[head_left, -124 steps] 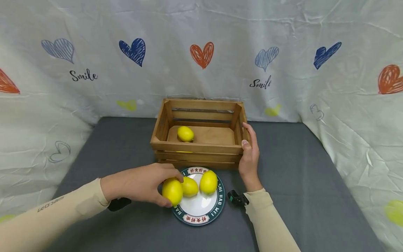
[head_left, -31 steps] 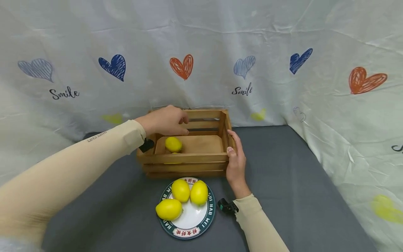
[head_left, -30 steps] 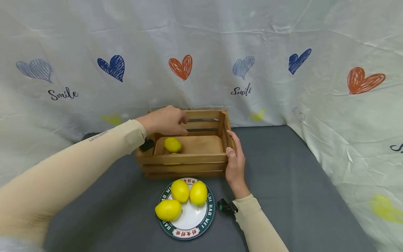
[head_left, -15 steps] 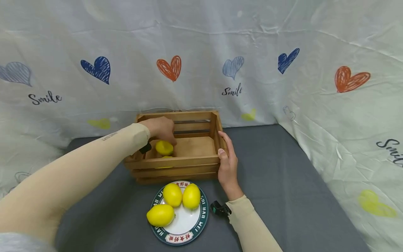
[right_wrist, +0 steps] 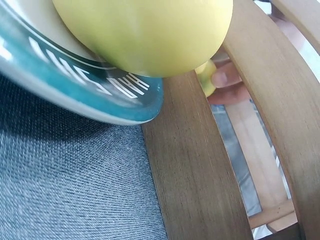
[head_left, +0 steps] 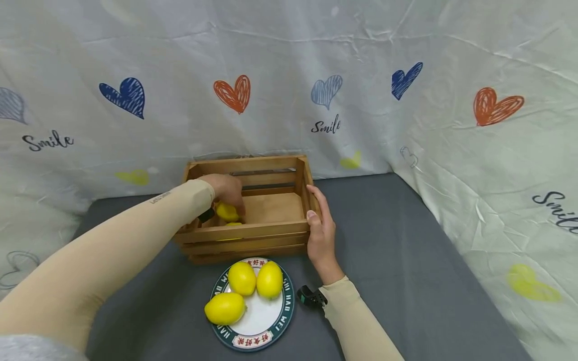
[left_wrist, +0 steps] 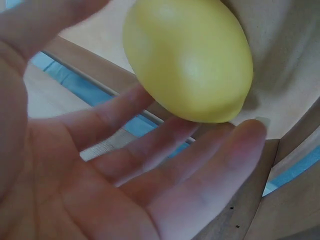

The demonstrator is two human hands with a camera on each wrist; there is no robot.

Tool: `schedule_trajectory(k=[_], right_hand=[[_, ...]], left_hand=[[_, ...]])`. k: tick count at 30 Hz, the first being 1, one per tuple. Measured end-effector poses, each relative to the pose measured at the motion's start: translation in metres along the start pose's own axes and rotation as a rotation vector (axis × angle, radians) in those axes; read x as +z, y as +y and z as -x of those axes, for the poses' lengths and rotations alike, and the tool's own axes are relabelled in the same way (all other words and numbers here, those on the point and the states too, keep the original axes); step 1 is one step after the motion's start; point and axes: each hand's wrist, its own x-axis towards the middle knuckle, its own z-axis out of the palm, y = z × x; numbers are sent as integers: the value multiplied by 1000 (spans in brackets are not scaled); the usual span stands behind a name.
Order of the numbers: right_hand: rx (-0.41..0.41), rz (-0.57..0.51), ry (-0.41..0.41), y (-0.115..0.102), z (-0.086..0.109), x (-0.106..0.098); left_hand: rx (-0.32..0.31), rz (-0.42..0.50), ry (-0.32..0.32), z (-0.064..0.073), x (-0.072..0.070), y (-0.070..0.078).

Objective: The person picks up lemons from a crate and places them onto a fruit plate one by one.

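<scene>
My left hand (head_left: 229, 191) reaches down into the left side of a wooden crate (head_left: 266, 230). Its fingers (left_wrist: 117, 117) spread along one side of a yellow lemon (head_left: 227, 211), gently bent, fingertips at its surface; the thumb runs out of the left wrist view, away from the lemon. Below that lemon another lemon (head_left: 233, 224) shows only in part behind the front slats. With fingers and thumb, my right hand (head_left: 321, 235) grips the crate's right side. In front of the crate, a green-rimmed plate (head_left: 266, 331) bears three lemons (head_left: 225, 309).
A dark grey cloth (head_left: 406, 281) covers the table. White fabric (head_left: 280, 40) printed with hearts hangs behind and along both sides, close to the crate's back. The plate stands near the crate's front slats.
My left hand placed a lemon back on the plate's left, then moved up into the crate and lowered to the lemon there. My right hand keeps its grip. The view shifts rightward.
</scene>
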Motion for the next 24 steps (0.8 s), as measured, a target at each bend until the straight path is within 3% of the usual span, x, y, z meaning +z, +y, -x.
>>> schedule_trajectory(k=[6,15,20,24], right_hand=[[8,9,0,0,1,0],[2,5,-1,-1,0,1],[1,6,-1,0,1,1],[-7,17,3,1,0,0]], left_hand=[[1,14,-56,-6,2,-4],[11,13,-62,-6,5,-10],[14,-8,-39,-6,5,-9],[18,-27,14,-2,4,-8]])
